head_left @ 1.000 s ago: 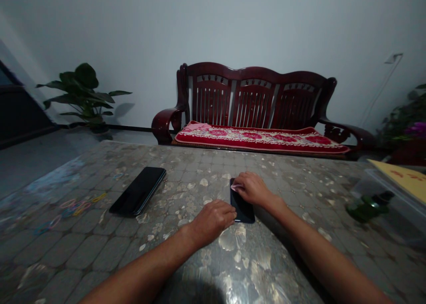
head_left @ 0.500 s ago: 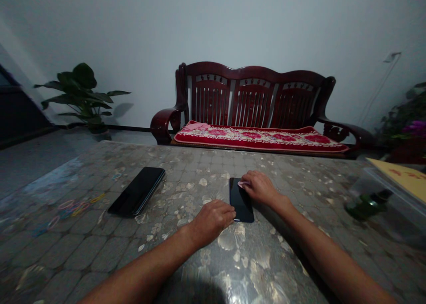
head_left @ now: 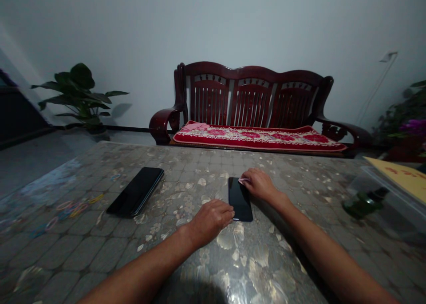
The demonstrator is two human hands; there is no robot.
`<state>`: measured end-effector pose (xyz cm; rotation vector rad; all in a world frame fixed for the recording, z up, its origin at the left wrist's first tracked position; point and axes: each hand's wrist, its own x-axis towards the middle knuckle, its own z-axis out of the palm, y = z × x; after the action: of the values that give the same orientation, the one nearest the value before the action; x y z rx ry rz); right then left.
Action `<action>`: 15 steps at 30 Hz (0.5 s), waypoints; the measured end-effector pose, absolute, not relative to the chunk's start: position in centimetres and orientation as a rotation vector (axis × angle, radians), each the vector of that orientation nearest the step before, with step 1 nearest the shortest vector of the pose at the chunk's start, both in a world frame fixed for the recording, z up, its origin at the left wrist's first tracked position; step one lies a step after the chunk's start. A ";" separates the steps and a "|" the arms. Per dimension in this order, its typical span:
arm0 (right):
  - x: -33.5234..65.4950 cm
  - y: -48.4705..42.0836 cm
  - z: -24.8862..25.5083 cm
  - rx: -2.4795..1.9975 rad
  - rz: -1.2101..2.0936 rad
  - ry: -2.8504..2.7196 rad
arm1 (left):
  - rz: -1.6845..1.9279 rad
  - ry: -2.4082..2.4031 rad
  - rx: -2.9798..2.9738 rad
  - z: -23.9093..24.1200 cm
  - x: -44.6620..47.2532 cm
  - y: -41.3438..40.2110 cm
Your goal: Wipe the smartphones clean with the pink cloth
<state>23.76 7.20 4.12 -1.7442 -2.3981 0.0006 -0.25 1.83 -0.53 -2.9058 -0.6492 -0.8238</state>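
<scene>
A small black phone (head_left: 239, 202) lies flat on the patterned table (head_left: 186, 171). My left hand (head_left: 211, 219) rests curled at the phone's near left corner and touches its edge. My right hand (head_left: 261, 185) sits at the phone's far right corner, fingers pinched on a small pink cloth (head_left: 244, 180) that presses on the screen. A larger black phone (head_left: 136, 196) lies further left, away from both hands.
Several coloured rubber bands (head_left: 75, 206) lie at the left of the table. At the right stand a dark green bottle (head_left: 362, 202) and a clear box with a yellow lid (head_left: 396, 175). A red wooden bench (head_left: 253, 113) and a potted plant (head_left: 80, 95) stand behind.
My right hand with the pink cloth has slid from the phone's far left corner across to its far right corner. My left hand has stayed at the near corner.
</scene>
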 end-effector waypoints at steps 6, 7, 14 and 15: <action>24.0 4.7 4.5 -1.593 0.101 -2.513 | -0.833 -0.647 -2.914 -0.6 -0.3 1.9; 24.0 4.7 4.6 -1.590 0.105 -2.525 | -0.838 -0.648 -2.913 -0.6 -0.3 1.9; 23.6 6.9 4.8 -1.739 -0.038 -2.465 | -0.833 -0.648 -2.920 -0.6 -0.2 1.9; 23.6 6.9 4.8 -1.740 -0.039 -2.468 | -0.833 -0.648 -2.918 -0.6 -0.3 1.9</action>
<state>23.56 6.93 4.81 -1.7401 -2.4680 -0.0387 -0.25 1.91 -0.64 -2.9178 -0.6477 -0.8326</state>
